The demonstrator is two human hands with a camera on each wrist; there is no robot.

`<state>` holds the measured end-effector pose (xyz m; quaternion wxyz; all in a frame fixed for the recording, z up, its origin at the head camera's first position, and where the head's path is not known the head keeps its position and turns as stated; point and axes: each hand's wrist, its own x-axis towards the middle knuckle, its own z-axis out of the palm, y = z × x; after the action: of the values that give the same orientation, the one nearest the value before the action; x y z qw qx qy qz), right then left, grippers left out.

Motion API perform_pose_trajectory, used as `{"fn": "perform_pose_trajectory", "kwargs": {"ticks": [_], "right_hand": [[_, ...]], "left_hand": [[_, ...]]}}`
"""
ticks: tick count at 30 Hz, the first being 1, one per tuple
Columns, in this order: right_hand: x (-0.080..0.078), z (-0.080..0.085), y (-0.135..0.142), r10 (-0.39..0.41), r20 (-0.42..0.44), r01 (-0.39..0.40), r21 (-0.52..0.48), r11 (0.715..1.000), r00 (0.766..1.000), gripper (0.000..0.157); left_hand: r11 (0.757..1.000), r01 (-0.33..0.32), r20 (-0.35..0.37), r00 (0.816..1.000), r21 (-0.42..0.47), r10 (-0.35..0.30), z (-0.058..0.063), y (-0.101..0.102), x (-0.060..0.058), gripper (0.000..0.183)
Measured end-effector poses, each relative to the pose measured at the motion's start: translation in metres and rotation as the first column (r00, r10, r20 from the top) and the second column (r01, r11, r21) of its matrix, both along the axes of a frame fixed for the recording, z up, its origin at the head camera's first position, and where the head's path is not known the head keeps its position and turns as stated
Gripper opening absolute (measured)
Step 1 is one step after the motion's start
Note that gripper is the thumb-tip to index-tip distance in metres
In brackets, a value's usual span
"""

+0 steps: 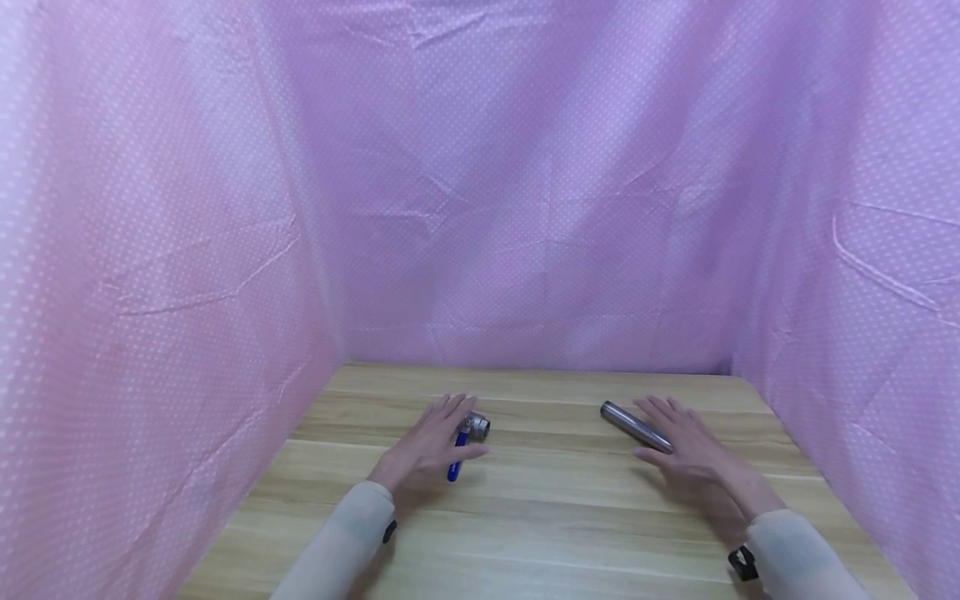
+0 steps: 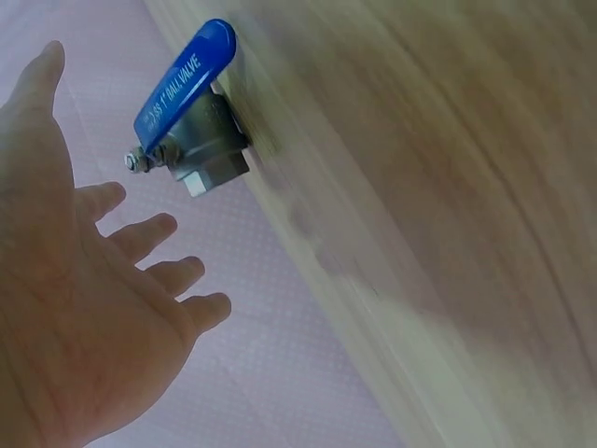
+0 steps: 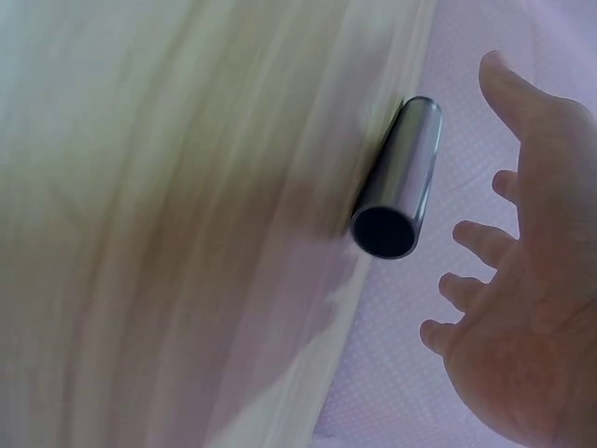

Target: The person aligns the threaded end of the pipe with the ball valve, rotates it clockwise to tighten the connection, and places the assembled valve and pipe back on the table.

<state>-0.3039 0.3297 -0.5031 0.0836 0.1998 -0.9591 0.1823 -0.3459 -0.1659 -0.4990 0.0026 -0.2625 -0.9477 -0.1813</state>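
Observation:
On the wooden table lies a ball valve (image 1: 478, 427) with a metal body and a blue lever handle (image 2: 191, 79), lettered "BALL VALVE". My left hand (image 1: 429, 442) is beside and partly over it, fingers extended and thumb spread; the left wrist view shows a gap between palm and valve. A short metal pipe (image 1: 633, 425) rests on the table at the right, its dark hollow end facing the camera in the right wrist view. My right hand (image 1: 693, 446) hovers beside the pipe (image 3: 406, 168) with fingers extended, holding nothing.
The light wood table (image 1: 540, 517) reaches back to a pink dotted cloth (image 1: 540, 250). Similar cloth hangs at the left (image 1: 187, 333) and right sides. A dark strap piece (image 1: 742, 563) shows at the right sleeve.

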Motion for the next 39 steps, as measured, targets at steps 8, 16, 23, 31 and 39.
{"fn": "perform_pose_trajectory", "kwargs": {"ticks": [8,16,23,31,39], "right_hand": [[0.0,-0.003,0.009,-0.018,0.054,0.02,-0.035,0.999,0.998,0.091],[-0.003,-0.011,0.016,-0.028,0.086,0.032,-0.051,0.998,0.996,0.092],[-0.005,-0.014,0.018,-0.006,0.036,0.008,-0.062,0.998,0.999,0.086],[-0.008,-0.018,0.02,0.015,0.001,-0.015,-0.05,0.999,1.0,0.078],[-0.013,-0.021,0.021,0.014,0.02,-0.013,-0.06,0.998,1.0,0.059]], "left_hand": [[0.994,-0.012,0.125,0.992,0.111,-0.002,-0.001,-0.005,-0.008,0.097],[0.982,-0.009,0.201,0.979,0.187,-0.029,0.0,-0.009,-0.015,0.092],[0.975,-0.033,0.22,0.975,0.218,-0.016,-0.006,-0.011,-0.023,0.084],[0.975,-0.057,0.248,0.969,0.217,0.001,-0.013,-0.012,-0.03,0.073],[0.965,-0.062,0.287,0.958,0.256,-0.015,-0.014,-0.012,-0.037,0.07]]}}
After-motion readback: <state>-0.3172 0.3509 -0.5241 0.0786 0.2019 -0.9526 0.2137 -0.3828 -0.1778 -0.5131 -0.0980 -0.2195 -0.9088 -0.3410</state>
